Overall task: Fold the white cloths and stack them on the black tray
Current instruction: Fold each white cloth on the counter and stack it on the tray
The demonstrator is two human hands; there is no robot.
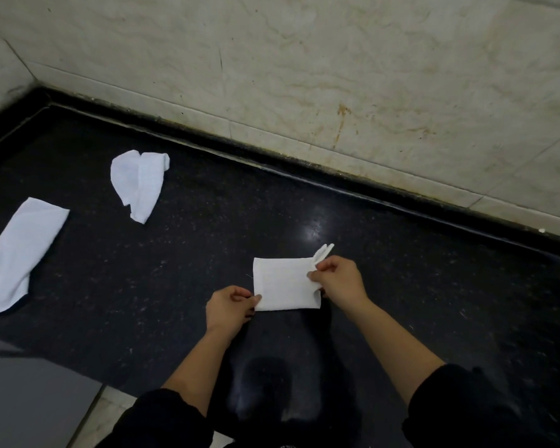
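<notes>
A small folded white cloth [282, 282] lies on the black speckled counter [207, 247] in front of me. My left hand [230, 307] pinches its near left corner. At the cloth's right edge my right hand [337, 279] pinches the loose corners, which stick up past my fingers. Two more white cloths lie unfolded to the left: a crumpled one [139, 184] farther back and a long flat one [17, 253] at the left edge of view. No black tray is visible.
A stained cream stone wall [337, 76] rises behind the counter, meeting a side wall at the far left corner. A grey panel [29, 399] and pale floor show below the counter's front edge at lower left.
</notes>
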